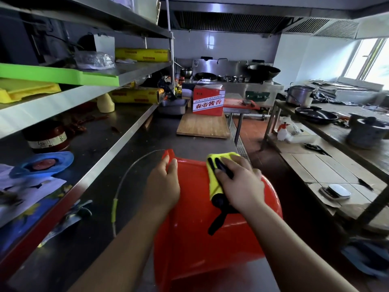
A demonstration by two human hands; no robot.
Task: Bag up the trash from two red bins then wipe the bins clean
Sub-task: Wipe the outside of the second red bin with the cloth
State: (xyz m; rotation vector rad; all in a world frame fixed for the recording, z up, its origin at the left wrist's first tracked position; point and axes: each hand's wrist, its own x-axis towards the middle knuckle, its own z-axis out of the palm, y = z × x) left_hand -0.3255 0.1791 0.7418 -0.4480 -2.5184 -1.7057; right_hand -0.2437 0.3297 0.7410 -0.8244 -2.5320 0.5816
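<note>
On the far left I see a steel shelf [117, 125] carrying a dark jar [47, 137] and a blue lid-like piece [42, 163]. Right of it, a thin wire handle [126, 175] with a yellow sleeve arcs over the bench [94, 239] towards the bin's far corner. The red bin [189, 239] lies tipped on its side on the near part of the bench, its wall facing up. My left hand [163, 184] grips the bin's far edge, fingers curled over the lip. Just right of it, a yellow cloth [214, 180] lies on the bin's upper wall, and my right hand [240, 184] presses flat on it with its fingers fairly straight. Something black shows under that hand; I cannot tell what it is. Farther off, a red box [208, 100] stands on a wooden board [202, 126].
</note>
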